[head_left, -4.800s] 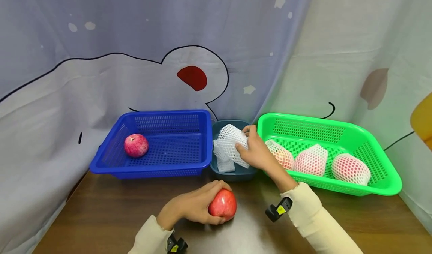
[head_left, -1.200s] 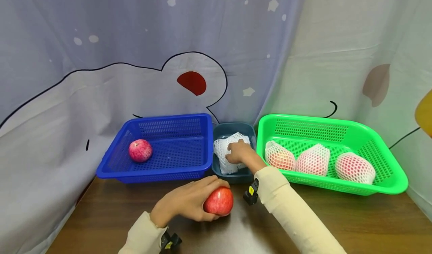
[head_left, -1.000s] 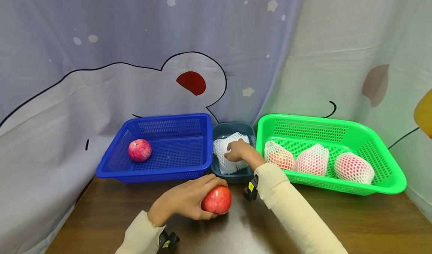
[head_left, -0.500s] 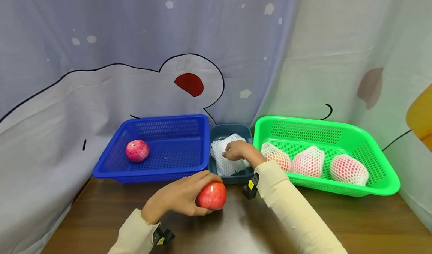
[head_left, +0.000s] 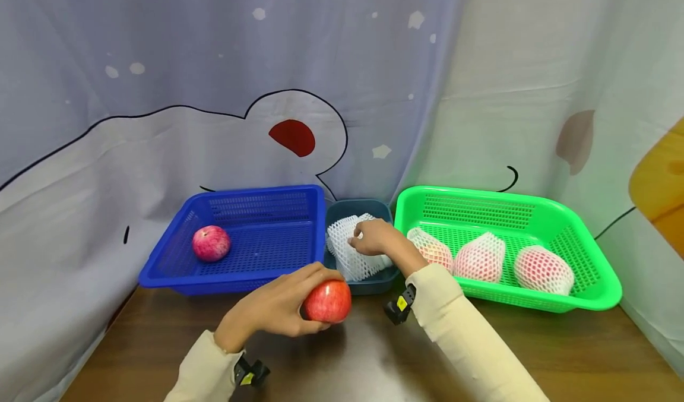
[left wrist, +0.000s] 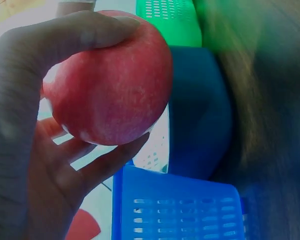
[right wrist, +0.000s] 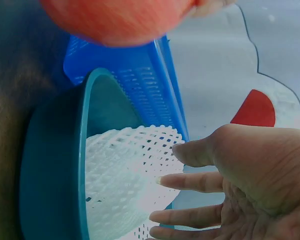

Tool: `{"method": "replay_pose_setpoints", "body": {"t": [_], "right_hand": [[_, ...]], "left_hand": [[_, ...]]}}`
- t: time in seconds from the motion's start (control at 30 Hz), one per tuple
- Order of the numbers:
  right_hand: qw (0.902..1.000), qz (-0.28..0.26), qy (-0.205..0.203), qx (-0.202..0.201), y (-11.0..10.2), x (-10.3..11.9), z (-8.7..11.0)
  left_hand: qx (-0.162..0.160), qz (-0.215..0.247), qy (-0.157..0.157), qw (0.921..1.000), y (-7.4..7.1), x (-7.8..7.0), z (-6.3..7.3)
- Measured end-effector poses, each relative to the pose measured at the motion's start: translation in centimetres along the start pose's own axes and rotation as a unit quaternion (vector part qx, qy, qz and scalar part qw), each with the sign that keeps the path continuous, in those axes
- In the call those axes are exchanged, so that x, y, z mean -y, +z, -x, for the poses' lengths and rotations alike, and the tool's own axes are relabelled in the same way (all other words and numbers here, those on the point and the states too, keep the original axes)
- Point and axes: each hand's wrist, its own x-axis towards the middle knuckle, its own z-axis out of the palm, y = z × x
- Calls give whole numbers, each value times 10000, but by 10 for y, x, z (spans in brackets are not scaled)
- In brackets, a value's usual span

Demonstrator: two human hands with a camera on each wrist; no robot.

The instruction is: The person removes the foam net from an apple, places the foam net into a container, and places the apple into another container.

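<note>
My left hand (head_left: pixel 285 301) grips a red apple (head_left: pixel 327 301), thumb on one side and fingers round the other. The apple is held up in front of the small dark teal bin (head_left: pixel 369 288); the left wrist view shows the same apple (left wrist: pixel 110 82) up close. White foam net sleeves (head_left: pixel 350 250) lie crumpled in the bin. Over them reaches my right hand (head_left: pixel 376 239). In the right wrist view its fingers (right wrist: pixel 192 182) are fairly straight and spread, with tips at the foam net (right wrist: pixel 135 170); whether they touch it I cannot tell.
A blue basket (head_left: pixel 235 283) at the left holds one bare apple (head_left: pixel 211 243). The green basket (head_left: pixel 507 298) at the right holds three net-wrapped fruits, one a wrapped apple (head_left: pixel 544 270). All stand on a brown wooden table (head_left: pixel 374 366) before a printed curtain (head_left: pixel 214 46).
My left hand has raised the apple and brought it slightly toward the blue basket. My right hand, earlier at a raised net, is now lower over the nets, which have shifted slightly.
</note>
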Motion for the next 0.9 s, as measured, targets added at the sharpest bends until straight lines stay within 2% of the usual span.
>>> {"method": "replay_pose_setpoints", "body": {"t": [0.27,0.57,0.9], "right_hand": [[9987,-214,-117,-441,6,-1,13],[9962,-448,-168,-727,14,1,21],[9910,-378,-427,-1210,15,2,32]], "left_hand": [[-72,47,69,9999,-5,1,1],[-234,110,46,9997,-15,4,1],[-535,157,64,9984,-22,10,2]]}}
